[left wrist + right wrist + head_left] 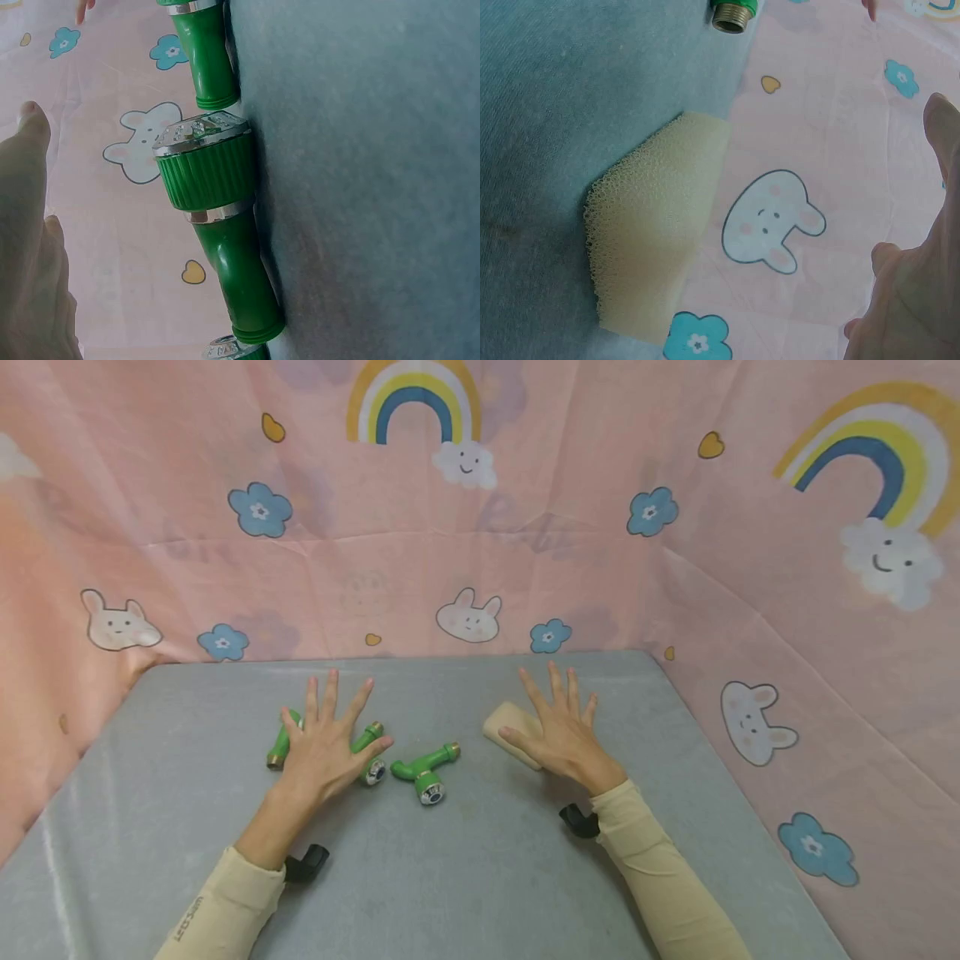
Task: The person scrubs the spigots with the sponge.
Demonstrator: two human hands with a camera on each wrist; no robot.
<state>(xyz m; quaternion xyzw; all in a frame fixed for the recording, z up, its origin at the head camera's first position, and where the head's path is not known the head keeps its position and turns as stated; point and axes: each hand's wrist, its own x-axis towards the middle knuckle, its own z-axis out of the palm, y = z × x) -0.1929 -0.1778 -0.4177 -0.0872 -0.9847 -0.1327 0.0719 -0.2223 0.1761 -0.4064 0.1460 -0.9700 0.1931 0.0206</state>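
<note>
Near the mat's far edge, left hand hovers spread over rigid green taps; right hand, spread and empty, hovers over the sponge, probably light and compressible; grasp its sides.

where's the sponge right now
In the head view the beige sponge lies on the grey table, right of centre, partly under the open right hand, with a green tap to its left.

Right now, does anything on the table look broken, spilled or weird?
Nothing stands out. Green tap fittings lie loose on their sides on the grey table, with no cracks or spills visible. A beige sponge lies flat under the spread right hand; the left hand hovers open over the fittings.
</note>
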